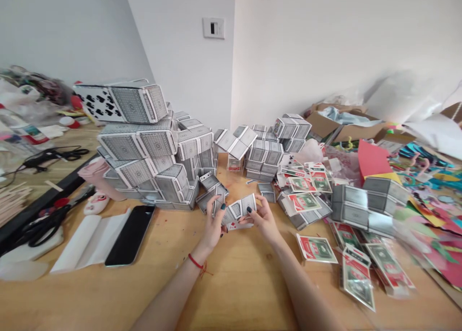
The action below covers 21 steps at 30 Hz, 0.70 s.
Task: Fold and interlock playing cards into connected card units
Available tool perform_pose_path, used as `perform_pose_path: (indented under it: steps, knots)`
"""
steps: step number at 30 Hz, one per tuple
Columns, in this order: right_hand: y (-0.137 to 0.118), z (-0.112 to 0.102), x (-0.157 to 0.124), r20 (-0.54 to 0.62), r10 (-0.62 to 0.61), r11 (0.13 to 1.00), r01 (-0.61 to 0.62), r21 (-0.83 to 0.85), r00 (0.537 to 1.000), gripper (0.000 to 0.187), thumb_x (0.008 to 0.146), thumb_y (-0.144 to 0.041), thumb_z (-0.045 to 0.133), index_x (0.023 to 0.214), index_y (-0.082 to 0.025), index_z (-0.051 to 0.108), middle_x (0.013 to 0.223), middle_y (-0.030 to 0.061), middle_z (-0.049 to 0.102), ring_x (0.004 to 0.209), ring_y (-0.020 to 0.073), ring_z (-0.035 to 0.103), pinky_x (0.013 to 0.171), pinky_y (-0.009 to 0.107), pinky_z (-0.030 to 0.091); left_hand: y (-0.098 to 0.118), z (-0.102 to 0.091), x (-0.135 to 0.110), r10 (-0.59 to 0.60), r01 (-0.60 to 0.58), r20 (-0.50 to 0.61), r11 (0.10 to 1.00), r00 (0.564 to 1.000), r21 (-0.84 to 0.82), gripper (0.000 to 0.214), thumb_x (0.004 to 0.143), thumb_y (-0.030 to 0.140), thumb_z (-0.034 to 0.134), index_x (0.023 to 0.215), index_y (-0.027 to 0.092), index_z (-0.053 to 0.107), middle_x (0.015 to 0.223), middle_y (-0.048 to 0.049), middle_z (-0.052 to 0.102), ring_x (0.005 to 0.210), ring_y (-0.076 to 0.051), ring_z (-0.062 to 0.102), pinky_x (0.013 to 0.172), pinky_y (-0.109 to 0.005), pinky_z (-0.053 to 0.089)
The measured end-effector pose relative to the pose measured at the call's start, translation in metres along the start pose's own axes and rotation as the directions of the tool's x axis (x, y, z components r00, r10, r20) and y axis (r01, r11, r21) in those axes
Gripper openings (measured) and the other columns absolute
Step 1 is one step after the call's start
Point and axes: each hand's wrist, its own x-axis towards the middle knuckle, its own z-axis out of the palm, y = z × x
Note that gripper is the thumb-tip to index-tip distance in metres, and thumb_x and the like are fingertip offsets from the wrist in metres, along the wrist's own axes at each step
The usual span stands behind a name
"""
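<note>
Between my two hands are several playing cards (236, 210) with grey patterned backs, joined or held side by side just above the table. A red diamond face shows at their lower edge. My left hand (214, 221) pinches the left end, and my right hand (263, 219) grips the right end with the thumb on top. Just behind my left hand lie folded grey cards (210, 189). A small card piece (266, 191) rests beyond my right hand. Large blocks built from folded cards (144, 153) stand stacked at the left, with smaller card blocks (265, 153) at the back right.
A black phone (130, 235) lies on white paper (84, 239) at the left, near black scissors (39, 222). To the right are red and green card boxes (317, 248), more card blocks (350, 203) and coloured paper (375, 158). A cardboard box (342, 129) stands behind.
</note>
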Motion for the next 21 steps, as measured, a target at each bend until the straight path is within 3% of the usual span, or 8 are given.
perform_pose_path:
  steps: [7,14,21]
  knots:
    - [0.0009,-0.0004,-0.0002,0.020,-0.007,1.000,0.007,-0.009,1.000,0.040,0.072,-0.038,0.058,0.099,-0.028,0.031,0.080,-0.0017,0.057,0.054,0.0138,0.061,0.048,0.030,0.053,0.0012,0.0001,0.0016,0.005,-0.004,-0.005,1.000,1.000,0.028,0.039,0.077,0.035,0.042,0.114,0.028,0.034,0.074,0.0034,0.052,0.038,-0.005,0.040,0.033,-0.016,0.031]
    - [0.0035,-0.0029,-0.0006,0.053,-0.031,0.999,0.033,-0.038,0.998,0.033,0.076,-0.040,0.055,0.093,-0.027,0.030,0.076,-0.0037,0.056,0.052,0.0126,0.060,0.045,0.028,0.052,0.0006,-0.0018,0.0020,0.005,-0.005,0.036,1.000,0.999,0.002,0.040,0.075,0.032,0.043,0.113,0.027,0.034,0.092,-0.0010,0.055,0.042,-0.004,0.044,0.034,-0.015,0.033]
    - [0.0058,-0.0020,-0.0010,0.048,-0.068,0.997,0.070,-0.045,0.997,0.030,0.077,-0.041,0.052,0.091,-0.027,0.030,0.075,-0.0044,0.054,0.048,0.0110,0.058,0.046,0.028,0.052,-0.0005,-0.0026,0.0033,0.010,-0.011,0.042,1.000,0.999,0.012,0.042,0.074,0.030,0.042,0.114,0.026,0.032,0.093,-0.0015,0.054,0.044,-0.004,0.045,0.034,-0.015,0.034]
